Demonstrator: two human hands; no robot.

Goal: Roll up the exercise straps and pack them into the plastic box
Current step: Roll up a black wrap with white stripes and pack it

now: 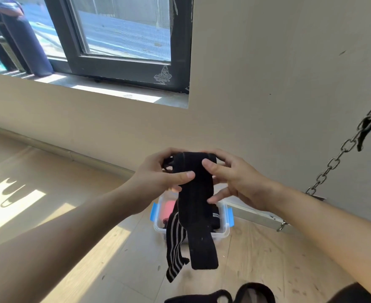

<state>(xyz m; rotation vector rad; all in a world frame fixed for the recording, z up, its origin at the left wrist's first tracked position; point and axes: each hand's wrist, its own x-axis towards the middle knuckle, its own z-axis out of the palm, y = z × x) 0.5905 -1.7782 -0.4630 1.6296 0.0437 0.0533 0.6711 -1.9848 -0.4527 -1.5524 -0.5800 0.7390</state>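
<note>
– Exercise strap [193, 171]: where was it seen?

– It was held up at the centre of the view, between both hands. The plastic box [224, 230] was set on the floor at six o'clock of them. A gathered roll was seen at the top. A plain black tail and a striped tail [174, 243] hung down in front of the box. Whether both tails belonged to one band could not be told.

– How were the fingers placed?

– The left hand [158, 173] was clamped on the roll from nine o'clock, with the thumb pressed across the front and the fingers curled behind. The right hand [234, 180] was closed on it from three o'clock. Its thumb was laid on the front and its fingers were partly spread behind the band.

– Which step was judged to be in hand?

– Rolling, and at an early stage, since much of the length hung unwound.

– What was called for next?

– The roll would need to be turned over while the tail was fed in under tension. The edges would have to be kept aligned so that nothing slipped sideways. Only then could it be lowered toward six o'clock. Room would be needed there beside the pink item [169, 208] and the dark bundles seen in the box.

– Was more work noted?

– Another black strap [252, 291] was seen at six o'clock, at the lower edge.
</note>
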